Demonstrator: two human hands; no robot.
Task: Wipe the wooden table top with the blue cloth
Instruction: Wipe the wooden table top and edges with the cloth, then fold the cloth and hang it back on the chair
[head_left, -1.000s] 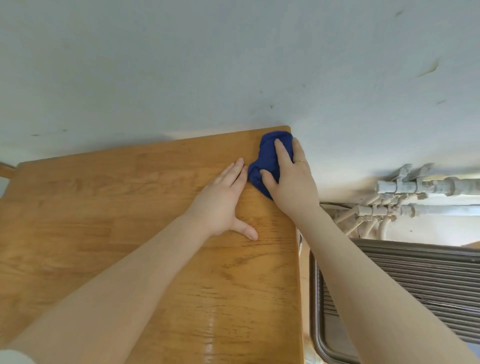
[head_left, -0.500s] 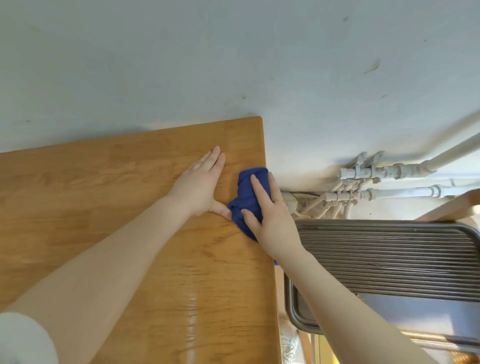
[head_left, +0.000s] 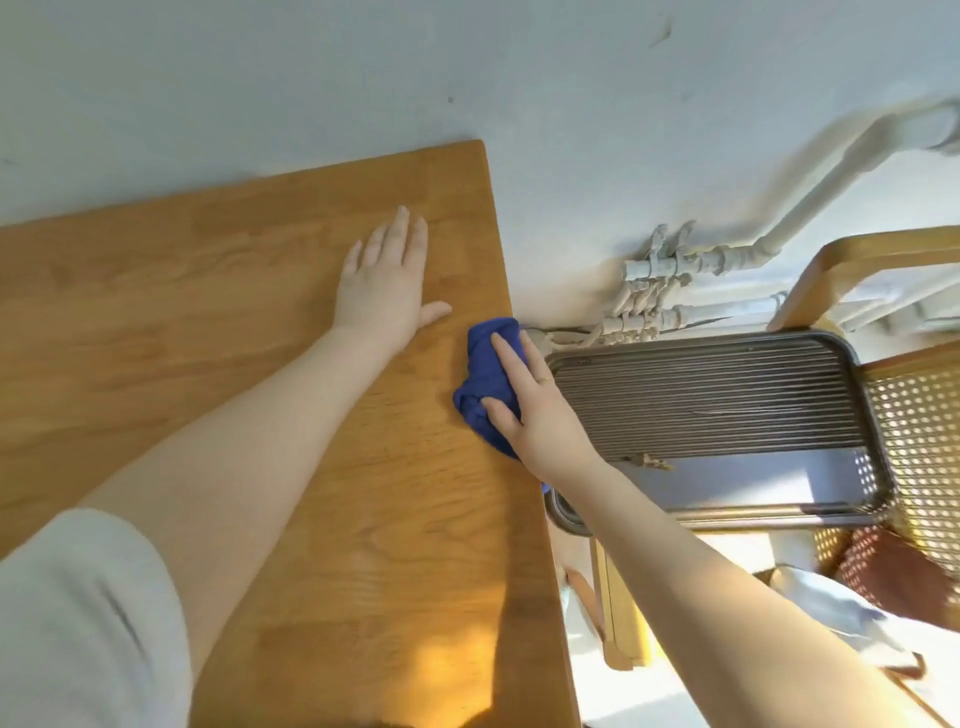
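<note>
The wooden table top (head_left: 208, 291) fills the left and centre of the head view, against a pale wall. A bunched blue cloth (head_left: 485, 364) lies at the table's right edge, about halfway down it. My right hand (head_left: 543, 418) presses it down, index finger stretched over the top and thumb tucked into its left side; the other fingers hang past the edge. My left hand (head_left: 382, 283) rests flat on the wood, fingers straight, just up and left of the cloth and apart from it.
Right of the table, lower down, sits a ribbed metal tray (head_left: 701, 395). White pipes and valves (head_left: 670, 270) run along the wall behind it. A wooden chair with a woven cane panel (head_left: 914, 415) stands at the far right.
My right hand has drawn the cloth down the table's right edge, away from the far corner. My left hand stays flat on the wood, and the view has swung right.
</note>
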